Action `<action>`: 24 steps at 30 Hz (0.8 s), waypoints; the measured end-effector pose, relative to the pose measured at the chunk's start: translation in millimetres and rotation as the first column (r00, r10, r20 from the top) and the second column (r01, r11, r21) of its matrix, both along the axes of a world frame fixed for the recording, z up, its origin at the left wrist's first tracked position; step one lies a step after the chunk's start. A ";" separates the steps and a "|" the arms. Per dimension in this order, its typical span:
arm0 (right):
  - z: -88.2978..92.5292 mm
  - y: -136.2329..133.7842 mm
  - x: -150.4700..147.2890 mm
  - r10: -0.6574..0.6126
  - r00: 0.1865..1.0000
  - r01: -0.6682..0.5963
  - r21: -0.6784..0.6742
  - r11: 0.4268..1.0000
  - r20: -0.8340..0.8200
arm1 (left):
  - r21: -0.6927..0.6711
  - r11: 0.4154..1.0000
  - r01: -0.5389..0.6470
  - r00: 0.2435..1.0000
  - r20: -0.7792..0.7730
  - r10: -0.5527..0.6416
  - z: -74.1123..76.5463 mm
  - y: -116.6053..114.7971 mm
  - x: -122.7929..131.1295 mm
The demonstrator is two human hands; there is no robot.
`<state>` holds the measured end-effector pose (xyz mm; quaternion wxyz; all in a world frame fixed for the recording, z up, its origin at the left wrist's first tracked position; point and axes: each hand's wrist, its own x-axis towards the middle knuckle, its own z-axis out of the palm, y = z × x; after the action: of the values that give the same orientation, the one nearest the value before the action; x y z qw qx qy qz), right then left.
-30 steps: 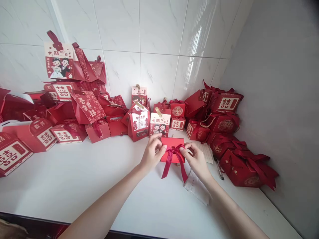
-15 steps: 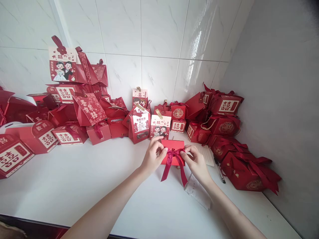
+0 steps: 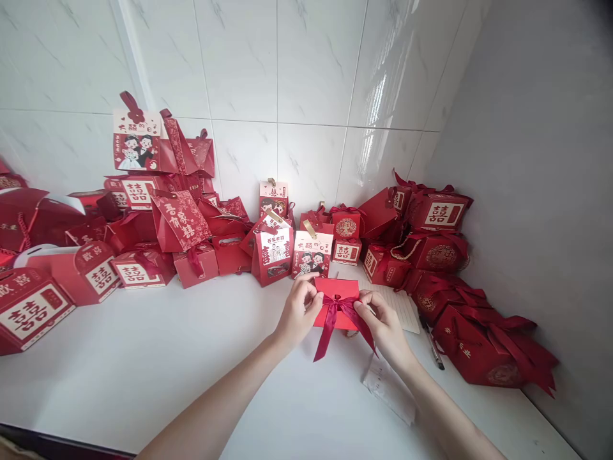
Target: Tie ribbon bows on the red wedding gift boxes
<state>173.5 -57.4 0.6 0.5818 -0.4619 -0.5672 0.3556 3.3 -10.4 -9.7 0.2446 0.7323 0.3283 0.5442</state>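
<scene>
A small red gift box [image 3: 338,291] sits on the white counter [image 3: 158,358] in front of me. A dark red ribbon [image 3: 335,319] is tied in a bow on its near side, with two tails hanging down toward me. My left hand [image 3: 299,313] pinches the left loop of the bow, fingers closed. On the other side my right hand [image 3: 383,322] pinches the right loop, fingers closed too.
Many red wedding gift boxes and bags are piled along the tiled wall, from the far left [image 3: 96,268] to the right corner [image 3: 445,255]. A lined paper sheet [image 3: 402,306] and a pen [image 3: 433,348] lie right of the box. A clear wrapper [image 3: 387,386] lies under my right wrist.
The view has shifted a little, so everything sits slightly lower and to the right. Both hands stay pinched on the bow and have drawn its loops slightly.
</scene>
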 end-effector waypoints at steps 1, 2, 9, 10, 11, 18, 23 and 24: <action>1.1 -0.4 -0.5 -0.010 1.000 0.010 0.001 1.000 -0.009 | 0.004 1.000 0.001 1.000 0.007 -0.001 0.1 0.4 0.1; 2.2 -0.8 -1.1 -0.014 1.000 0.014 -0.004 1.000 -0.020 | 0.004 1.000 0.000 1.000 0.015 0.000 0.3 0.6 0.2; 3.2 -0.4 -2.0 0.051 0.985 -0.063 -0.073 0.995 -0.162 | 0.024 0.999 -0.034 0.999 -0.039 0.035 0.8 1.5 0.3; 2.3 0.3 -1.5 0.037 0.987 -0.048 -0.063 0.997 -0.157 | 0.039 0.999 -0.037 0.998 -0.049 0.039 0.7 1.9 0.1; 1.5 1.0 -1.1 0.029 0.987 -0.039 -0.056 0.998 -0.159 | 0.050 0.998 -0.040 0.997 -0.057 0.043 0.5 2.4 -0.1; 5.3 0.6 -3.0 0.127 0.919 -0.200 -0.164 0.966 -0.374 | 0.027 0.999 -0.017 0.999 -0.048 0.019 1.2 3.8 -0.3; 7.9 1.2 -2.9 0.097 0.912 -0.179 -0.173 0.969 -0.399 | -0.125 0.992 0.007 0.999 0.039 -0.002 3.4 6.0 -2.3; 7.8 1.6 -2.3 0.095 0.915 -0.175 -0.172 0.969 -0.393 | -0.154 0.988 0.020 0.998 0.058 -0.011 3.2 6.5 -2.6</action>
<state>171.2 -55.8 8.4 0.6044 -0.4005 -0.4344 0.5344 0.7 -3.9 -6.5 0.3142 0.6979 0.3567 0.5357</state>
